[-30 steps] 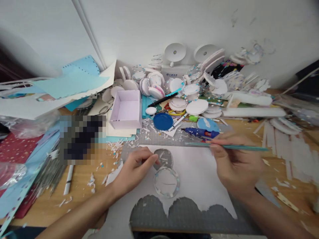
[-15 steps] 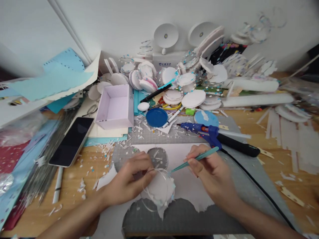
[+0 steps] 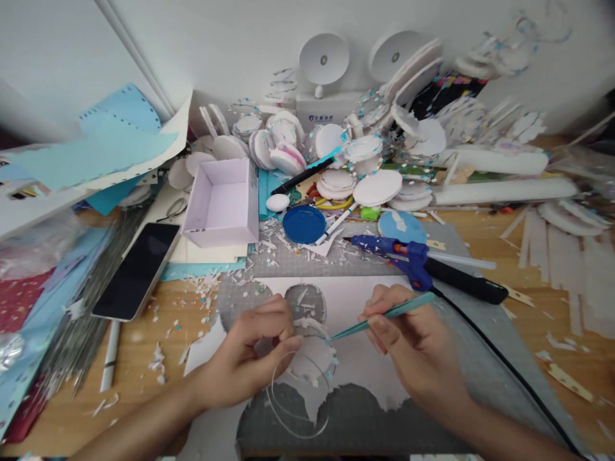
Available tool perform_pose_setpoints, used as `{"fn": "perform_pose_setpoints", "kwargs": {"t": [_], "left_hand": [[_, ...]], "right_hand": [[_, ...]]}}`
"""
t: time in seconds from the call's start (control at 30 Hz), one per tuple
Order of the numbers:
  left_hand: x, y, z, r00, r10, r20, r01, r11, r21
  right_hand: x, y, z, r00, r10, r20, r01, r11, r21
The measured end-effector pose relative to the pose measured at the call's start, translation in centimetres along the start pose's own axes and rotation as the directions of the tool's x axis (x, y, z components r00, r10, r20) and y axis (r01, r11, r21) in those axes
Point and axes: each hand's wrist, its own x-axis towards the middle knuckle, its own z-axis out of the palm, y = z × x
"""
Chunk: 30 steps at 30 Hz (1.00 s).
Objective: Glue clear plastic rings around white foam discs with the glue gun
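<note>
My left hand [image 3: 262, 349] pinches a thin looped white strand [image 3: 300, 435] between thumb and fingertips. Small pale and blue bits dot the ring [image 3: 332, 362] in front of it, above the cut white paper [image 3: 369, 365]. My right hand [image 3: 406, 333] is closed around teal tweezers [image 3: 384, 314], slanting down to the left. Their tips touch or nearly touch the ring's upper right edge; whether a bit is caught between them is too small to tell.
A blue glue gun [image 3: 389, 246] lies right of centre, its black cable [image 3: 500, 358] running down the right side. Behind are a blue lid [image 3: 304, 224], a pale box [image 3: 221, 205] and heaps of white discs [image 3: 377, 187]. A phone [image 3: 137, 272] lies left.
The strand's loose loop has swung lower and further from the ring. The tweezers remain in my right hand, which has shifted slightly right; the view has tilted a little.
</note>
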Motion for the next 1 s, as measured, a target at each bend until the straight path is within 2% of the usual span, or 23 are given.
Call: {"fn": "perform_pose_setpoints", "kwargs": {"t": [0.67, 1.0], "left_hand": [[0.0, 0.1, 0.4, 1.000, 0.020, -0.024, -0.021, 0.998, -0.053], [0.0, 0.1, 0.2, 0.999, -0.013, -0.041, 0.011, 0.998, -0.062]], "right_hand": [[0.2, -0.2, 0.3, 0.999, -0.032, -0.028, 0.032, 0.999, -0.031], [0.0, 1.0, 0.0, 0.998, 0.058, -0.020, -0.056, 0.996, 0.071]]}}
